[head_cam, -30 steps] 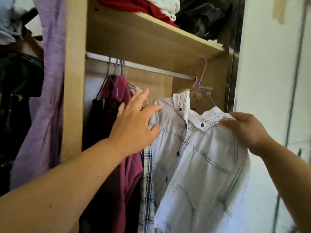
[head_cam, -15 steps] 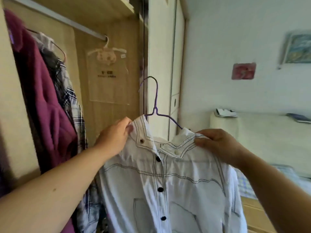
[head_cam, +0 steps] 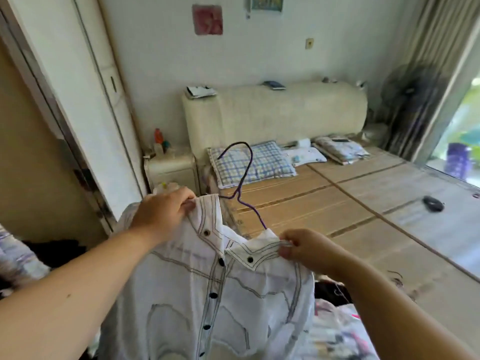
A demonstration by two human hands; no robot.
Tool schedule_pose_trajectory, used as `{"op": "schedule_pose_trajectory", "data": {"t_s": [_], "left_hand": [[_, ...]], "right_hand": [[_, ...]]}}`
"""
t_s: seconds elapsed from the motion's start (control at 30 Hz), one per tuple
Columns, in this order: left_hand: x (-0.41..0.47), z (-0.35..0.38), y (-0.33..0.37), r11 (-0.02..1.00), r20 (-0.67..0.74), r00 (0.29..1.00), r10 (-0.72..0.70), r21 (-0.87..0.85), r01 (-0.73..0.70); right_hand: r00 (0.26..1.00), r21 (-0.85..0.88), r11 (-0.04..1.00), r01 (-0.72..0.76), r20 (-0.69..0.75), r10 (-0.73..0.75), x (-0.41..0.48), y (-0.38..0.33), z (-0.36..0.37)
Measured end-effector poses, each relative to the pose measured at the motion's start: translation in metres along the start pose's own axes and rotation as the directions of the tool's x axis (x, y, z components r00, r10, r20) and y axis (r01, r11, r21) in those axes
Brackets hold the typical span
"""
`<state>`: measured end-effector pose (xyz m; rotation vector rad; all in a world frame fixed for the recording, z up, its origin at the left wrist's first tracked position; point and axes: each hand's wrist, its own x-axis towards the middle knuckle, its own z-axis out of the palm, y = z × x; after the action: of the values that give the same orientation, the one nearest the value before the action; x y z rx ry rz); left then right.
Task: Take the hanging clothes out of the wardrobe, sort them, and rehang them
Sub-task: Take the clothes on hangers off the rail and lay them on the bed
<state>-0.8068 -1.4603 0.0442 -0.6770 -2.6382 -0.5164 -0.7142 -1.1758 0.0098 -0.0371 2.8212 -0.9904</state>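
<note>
Shirt (head_cam: 207, 294) swung toward bed (head_cam: 337, 203), long axis vertical, collar (head_cam: 207, 222) up

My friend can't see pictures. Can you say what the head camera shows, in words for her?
The left hand and the right hand hold up a white button-up shirt with dark stitching by its collar, on a purple wire hanger. Behind it lies a tan-matted bed with a blue checked pillow.
</note>
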Motion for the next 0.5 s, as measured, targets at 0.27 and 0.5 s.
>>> {"op": "schedule_pose_trajectory", "data": {"t_s": [0.27, 0.5], "left_hand": [[0.021, 0.122, 0.149, 0.955, 0.295, 0.925, 0.24, -0.242, -0.17], [0.039, 0.222, 0.288, 0.923, 0.419, 0.837, 0.351, -0.305, -0.234]], "right_hand": [[0.937, 0.271, 0.903, -0.335, -0.004, 0.349, -0.136, 0.14, -0.03], [0.818, 0.227, 0.821, -0.524, -0.136, 0.559, -0.211, 0.25, -0.063]]}}
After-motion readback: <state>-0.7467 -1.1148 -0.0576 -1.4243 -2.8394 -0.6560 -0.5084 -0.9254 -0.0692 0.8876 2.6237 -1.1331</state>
